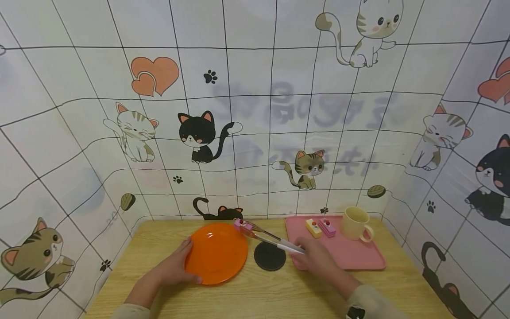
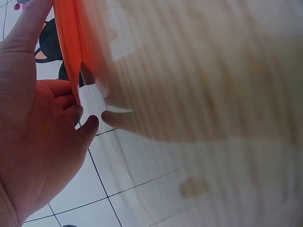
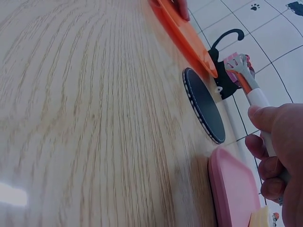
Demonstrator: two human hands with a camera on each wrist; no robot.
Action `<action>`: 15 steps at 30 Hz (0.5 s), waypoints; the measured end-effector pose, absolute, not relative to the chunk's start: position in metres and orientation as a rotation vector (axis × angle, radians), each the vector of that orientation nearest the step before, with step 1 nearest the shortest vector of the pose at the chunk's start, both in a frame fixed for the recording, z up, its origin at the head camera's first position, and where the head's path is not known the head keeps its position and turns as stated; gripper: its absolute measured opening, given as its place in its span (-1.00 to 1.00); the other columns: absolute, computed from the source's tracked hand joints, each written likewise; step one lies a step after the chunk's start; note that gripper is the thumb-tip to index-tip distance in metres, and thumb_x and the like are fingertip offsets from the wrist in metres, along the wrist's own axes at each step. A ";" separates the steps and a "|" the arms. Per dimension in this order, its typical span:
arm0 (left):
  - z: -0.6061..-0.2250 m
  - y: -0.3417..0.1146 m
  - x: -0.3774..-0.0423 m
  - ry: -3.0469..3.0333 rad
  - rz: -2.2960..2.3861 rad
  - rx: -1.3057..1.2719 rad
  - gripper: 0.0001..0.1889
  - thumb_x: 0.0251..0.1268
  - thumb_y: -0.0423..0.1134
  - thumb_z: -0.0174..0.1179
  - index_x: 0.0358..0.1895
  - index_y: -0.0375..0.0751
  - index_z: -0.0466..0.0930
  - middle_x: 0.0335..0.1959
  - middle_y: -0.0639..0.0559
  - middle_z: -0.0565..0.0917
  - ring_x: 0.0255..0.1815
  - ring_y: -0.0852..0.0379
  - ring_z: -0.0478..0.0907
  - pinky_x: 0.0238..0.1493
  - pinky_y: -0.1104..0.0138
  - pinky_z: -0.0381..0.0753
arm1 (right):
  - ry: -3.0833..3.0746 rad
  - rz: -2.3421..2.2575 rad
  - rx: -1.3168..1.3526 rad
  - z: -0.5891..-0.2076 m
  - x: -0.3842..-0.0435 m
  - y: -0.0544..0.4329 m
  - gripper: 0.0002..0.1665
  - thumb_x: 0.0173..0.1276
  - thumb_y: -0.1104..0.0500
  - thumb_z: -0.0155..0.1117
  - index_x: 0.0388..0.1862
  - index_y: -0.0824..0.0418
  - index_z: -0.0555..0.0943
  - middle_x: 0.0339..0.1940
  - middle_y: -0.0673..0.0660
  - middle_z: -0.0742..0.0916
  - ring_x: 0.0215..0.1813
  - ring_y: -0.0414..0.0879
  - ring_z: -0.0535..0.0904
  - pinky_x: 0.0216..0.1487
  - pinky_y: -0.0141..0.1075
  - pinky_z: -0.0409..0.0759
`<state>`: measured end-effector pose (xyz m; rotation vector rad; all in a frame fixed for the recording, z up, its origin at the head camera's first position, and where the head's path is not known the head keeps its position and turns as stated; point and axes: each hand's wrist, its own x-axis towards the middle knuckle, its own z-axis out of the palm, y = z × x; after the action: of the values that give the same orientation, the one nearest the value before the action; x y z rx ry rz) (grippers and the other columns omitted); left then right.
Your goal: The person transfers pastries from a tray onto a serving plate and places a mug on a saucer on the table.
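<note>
My left hand (image 1: 173, 263) holds the orange plate (image 1: 217, 254) by its left rim, thumb at the near edge and fingers farther up the side. In the left wrist view, some fingers bend beside the plate's edge (image 2: 68, 42). My right hand (image 1: 316, 261) grips white-handled metal tongs (image 1: 275, 239), which point left across the table. Between the tong tips is a small pink cake piece (image 1: 241, 224) with a red berry on top, by the plate's far right rim. The right wrist view shows fingers curled around the tong handle (image 3: 258, 97).
A round black coaster (image 1: 270, 256) lies between the plate and a pink tray (image 1: 354, 257). On the tray are a yellow cake piece (image 1: 313, 228), another pink cake piece (image 1: 327, 227) and a yellow mug (image 1: 356, 223). A cat-patterned cloth wall (image 1: 255, 115) rises behind the wooden table (image 1: 239, 299).
</note>
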<state>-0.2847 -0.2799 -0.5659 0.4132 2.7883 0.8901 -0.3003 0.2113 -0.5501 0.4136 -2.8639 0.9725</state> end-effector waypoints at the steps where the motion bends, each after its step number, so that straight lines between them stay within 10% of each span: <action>1: -0.566 -0.280 -0.285 2.788 0.891 0.413 0.43 -0.02 0.21 0.76 0.75 -0.50 0.06 0.81 -0.43 -0.04 0.80 -0.46 -0.10 0.70 -0.33 0.09 | -2.865 0.979 0.431 -0.550 -0.301 0.209 -0.78 0.42 0.05 0.65 -0.19 -0.08 0.70 -0.42 -0.18 0.68 -0.44 -0.22 0.52 -0.41 -0.29 0.55; 15: -0.567 -0.279 -0.286 2.783 0.906 0.417 0.42 -0.01 0.20 0.75 0.74 -0.52 0.06 0.80 -0.46 -0.03 0.80 -0.49 -0.10 0.69 -0.35 0.07 | -2.826 0.981 0.587 -0.558 -0.310 0.189 -0.79 0.42 -0.04 0.64 -0.20 -0.07 0.72 -0.42 -0.22 0.65 -0.43 -0.28 0.47 -0.38 -0.33 0.49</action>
<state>-0.2855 -0.2790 -0.5666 0.4168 2.7831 0.9057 -0.3103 0.1892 -0.5582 0.5875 -2.8261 0.9812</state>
